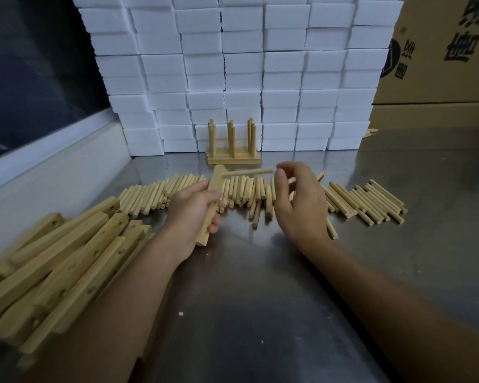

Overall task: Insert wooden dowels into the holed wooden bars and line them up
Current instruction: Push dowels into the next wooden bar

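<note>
One dowel [248, 172] juts sideways from the bar [212, 200] we grip mid-length in our left hand [194, 214]. Our right hand [296, 200] hovers just beside its free end, fingers loosely curled, seemingly holding nothing. Both pieces look light and stiff; pinch dowels near the end.

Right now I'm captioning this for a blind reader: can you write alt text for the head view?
A left hand grips a holed wooden bar with one dowel sticking out sideways near its top, the right hand beside the dowel's free end. Loose dowels and bars lie on the steel table; finished bars stand behind.
</note>
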